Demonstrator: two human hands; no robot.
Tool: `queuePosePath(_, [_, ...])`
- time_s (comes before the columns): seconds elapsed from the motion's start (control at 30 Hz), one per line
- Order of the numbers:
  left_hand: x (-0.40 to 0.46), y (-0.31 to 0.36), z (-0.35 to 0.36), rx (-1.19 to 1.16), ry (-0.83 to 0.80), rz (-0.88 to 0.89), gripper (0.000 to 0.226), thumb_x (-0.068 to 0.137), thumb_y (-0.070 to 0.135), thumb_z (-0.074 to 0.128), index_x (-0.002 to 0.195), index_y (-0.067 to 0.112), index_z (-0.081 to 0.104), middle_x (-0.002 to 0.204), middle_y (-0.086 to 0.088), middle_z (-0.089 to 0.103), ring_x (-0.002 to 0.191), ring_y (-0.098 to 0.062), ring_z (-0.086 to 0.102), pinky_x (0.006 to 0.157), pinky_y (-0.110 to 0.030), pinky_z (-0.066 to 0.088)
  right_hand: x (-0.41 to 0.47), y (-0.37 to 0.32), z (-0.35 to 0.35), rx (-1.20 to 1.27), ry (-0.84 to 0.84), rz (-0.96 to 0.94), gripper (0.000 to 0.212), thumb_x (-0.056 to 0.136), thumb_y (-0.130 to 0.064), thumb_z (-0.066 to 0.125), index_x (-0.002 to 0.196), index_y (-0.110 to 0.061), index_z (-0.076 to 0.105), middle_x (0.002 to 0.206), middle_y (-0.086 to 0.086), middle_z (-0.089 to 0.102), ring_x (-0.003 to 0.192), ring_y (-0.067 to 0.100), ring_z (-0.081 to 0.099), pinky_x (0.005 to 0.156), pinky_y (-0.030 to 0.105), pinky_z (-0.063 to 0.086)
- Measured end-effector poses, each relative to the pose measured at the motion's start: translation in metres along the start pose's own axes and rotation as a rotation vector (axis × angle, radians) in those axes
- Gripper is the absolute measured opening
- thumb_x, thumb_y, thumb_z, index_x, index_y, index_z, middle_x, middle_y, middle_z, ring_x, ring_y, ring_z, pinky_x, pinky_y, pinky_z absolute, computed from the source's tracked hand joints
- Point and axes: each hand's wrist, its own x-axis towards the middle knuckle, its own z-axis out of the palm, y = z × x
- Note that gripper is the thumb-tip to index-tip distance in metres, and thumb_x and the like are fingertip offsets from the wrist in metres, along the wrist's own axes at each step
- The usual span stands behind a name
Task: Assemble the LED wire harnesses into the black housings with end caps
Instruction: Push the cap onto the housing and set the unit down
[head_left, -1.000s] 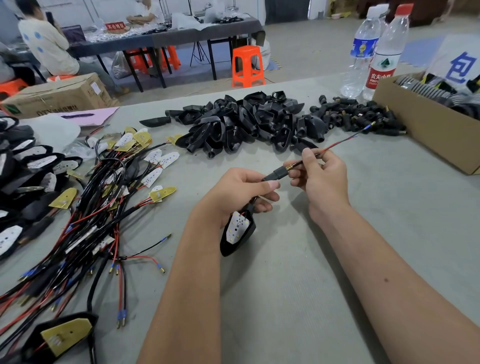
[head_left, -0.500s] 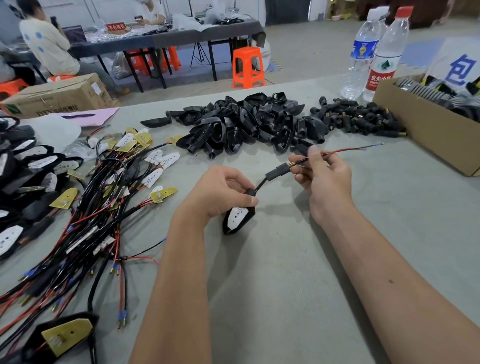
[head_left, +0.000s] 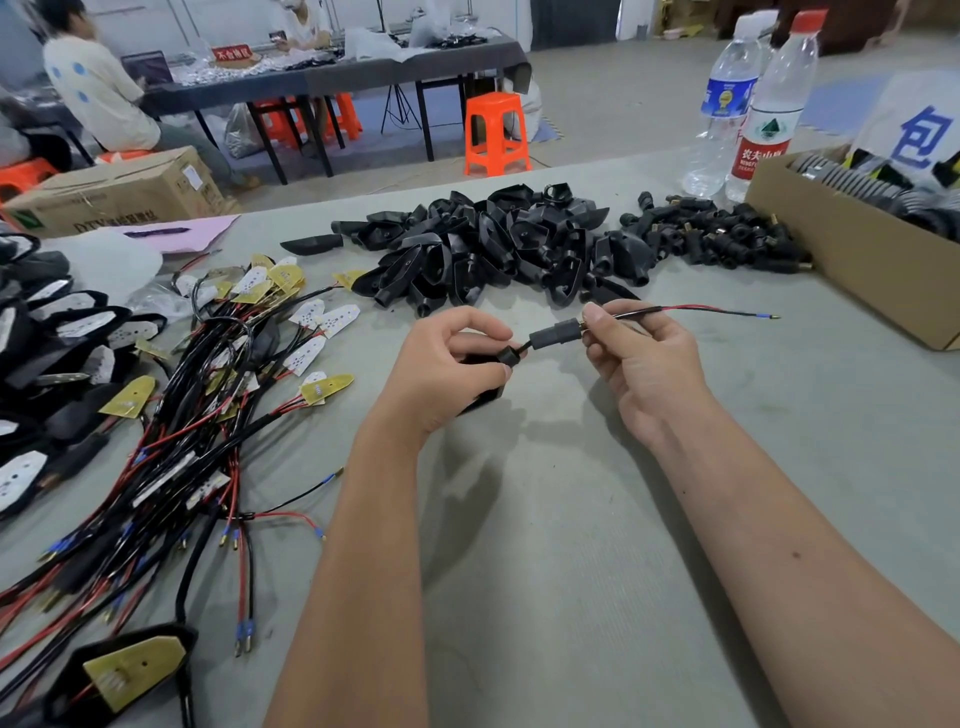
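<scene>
Fingers of both hands are curling shut around one harness over the grey table (head_left: 597, 545). Largest first: the table is carrying the stock, laid out in reach, likely so each part is one grab away: tangled LED wire harnesses (head_left: 208, 415) sitting left, the pile of black housings (head_left: 483, 249) lying ahead, the heap of end caps (head_left: 717, 234) lying just right of it beside a cardboard box (head_left: 841, 249). Left hand (head_left: 447, 364) is gripping a black housing (head_left: 483, 397), thumb and fingers wrapping tight around its neck, probably bracing it while the cap gets seated. Right hand (head_left: 639, 353) is pinching the wire (head_left: 691, 310) just behind the end cap (head_left: 553, 336), thumb on top, remaining fingers folding under the lead. Cap is sitting on the wire between the hands, close to the housing neck but not yet pushed home, judging by the short wire showing between them. Red and black tails are trailing right past the right hand.
</scene>
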Motion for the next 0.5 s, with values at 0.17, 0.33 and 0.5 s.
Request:
queuePosePath(0.17, [-0.0010,-0.0021,-0.0025,0.012,0.029,0.065,0.028,0.081,-0.009,0.070,0.100,0.011,0.070,0.094,0.001,0.080,0.083,-0.012,0.071,0.070,-0.023,0.057,-0.0034,0.0012,0.0031,0.036,-0.020,0.005,0.009,0.084,-0.003,0.081,0.087,-0.007,0.073,0.074,0.004,0.074,0.064,0.013,0.069,0.064,0.019,0.056])
queuePosePath(0.33, [-0.0035,-0.0001,-0.0061,-0.012,0.029,0.120,0.031,0.080,-0.014,0.071,0.103,0.007,0.066,0.099,0.001,0.080,0.091,-0.010,0.073,0.073,-0.027,0.061,-0.0049,0.0003,0.0027,0.011,-0.028,-0.089,0.007,0.090,-0.005,0.077,0.088,-0.010,0.073,0.077,0.004,0.076,0.069,0.014,0.072,0.064,0.019,0.056])
queuePosePath(0.5, [-0.0030,0.0013,-0.0037,0.000,0.122,0.120,0.024,0.076,-0.002,0.067,0.096,0.011,0.070,0.092,-0.005,0.078,0.088,-0.029,0.073,0.068,-0.031,0.060,-0.0066,0.0021,0.0048,-0.032,-0.043,-0.149,0.007,0.098,-0.003,0.067,0.095,-0.008,0.065,0.080,0.010,0.077,0.071,0.022,0.076,0.060,0.022,0.058])
